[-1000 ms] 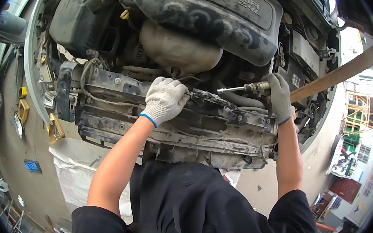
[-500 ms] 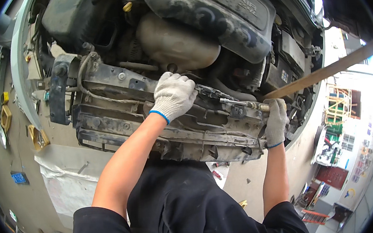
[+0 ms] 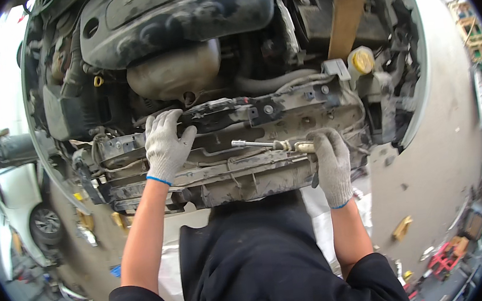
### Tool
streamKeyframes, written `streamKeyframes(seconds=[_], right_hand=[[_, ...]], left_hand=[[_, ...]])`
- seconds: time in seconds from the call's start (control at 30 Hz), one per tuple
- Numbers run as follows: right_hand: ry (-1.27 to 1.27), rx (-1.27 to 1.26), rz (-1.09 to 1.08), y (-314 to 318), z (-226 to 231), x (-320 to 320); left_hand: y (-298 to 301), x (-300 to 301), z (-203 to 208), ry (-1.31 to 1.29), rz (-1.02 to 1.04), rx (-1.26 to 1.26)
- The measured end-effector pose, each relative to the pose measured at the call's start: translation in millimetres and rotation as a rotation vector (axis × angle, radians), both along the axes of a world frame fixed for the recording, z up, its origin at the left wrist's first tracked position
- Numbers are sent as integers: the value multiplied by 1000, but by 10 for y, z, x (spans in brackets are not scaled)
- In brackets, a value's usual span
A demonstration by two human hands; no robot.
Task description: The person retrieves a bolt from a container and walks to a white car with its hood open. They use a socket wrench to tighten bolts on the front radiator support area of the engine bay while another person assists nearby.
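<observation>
My left hand (image 3: 167,145), in a white knit glove with a blue cuff, lies over the left part of the dusty front crossmember (image 3: 300,100) of a car. Its thumb stands apart from the fingers, and I see nothing held in it. My right hand (image 3: 333,167), gloved alike, is closed round the pale handle of a socket driver (image 3: 261,143). The driver's metal shaft points left, its socket tip over the recess below the crossmember's upper edge. Whether the tip touches anything, I cannot tell.
Behind the crossmember are a dark engine cover (image 3: 180,21) and a rounded metal heat shield (image 3: 177,72). A wooden bar (image 3: 348,10) slants up from the engine bay, near a reservoir with a yellow cap (image 3: 363,61). Another car's wheel (image 3: 46,222) shows at left.
The view has swung round. My left hand's fingers, curled over the crossmember before, are now spread. My right hand has brought the socket driver away from the crossmember's right end, toward the middle.
</observation>
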State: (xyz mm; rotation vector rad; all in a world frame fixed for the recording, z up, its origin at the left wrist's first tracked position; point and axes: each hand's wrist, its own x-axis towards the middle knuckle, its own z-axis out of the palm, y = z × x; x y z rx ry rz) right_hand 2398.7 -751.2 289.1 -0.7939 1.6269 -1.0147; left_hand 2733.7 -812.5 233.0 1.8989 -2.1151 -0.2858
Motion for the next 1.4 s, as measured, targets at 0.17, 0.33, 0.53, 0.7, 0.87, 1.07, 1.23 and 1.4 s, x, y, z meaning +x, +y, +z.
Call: streamKeyframes(seconds=[0.17, 0.33, 0.53, 0.7, 0.87, 1.07, 1.23, 1.4], right_hand=[[-40, 27, 189, 191, -241, -307], [-80, -140, 333, 144, -275, -493], [-124, -160, 393, 77, -343, -585], [-53, -270, 477, 109, -400, -613], [-149, -138, 497, 72, -359, -658], [-175, -233, 475, 99, -454, -662], [-208, -267, 453, 86, -451, -685], [-286, -230, 442, 104, -451, -697]], left_hand=[[80, -392, -239, -209, 282, -18], [-84, -648, -168, -141, 440, 102], [-115, -764, -47, -119, 435, 180], [-22, -522, -158, -97, 324, 112], [-67, -452, -71, -23, 327, 185], [-95, -461, 6, -31, 376, 264], [-153, -575, 99, 194, 465, 346], [-163, -428, 58, 156, 474, 371]])
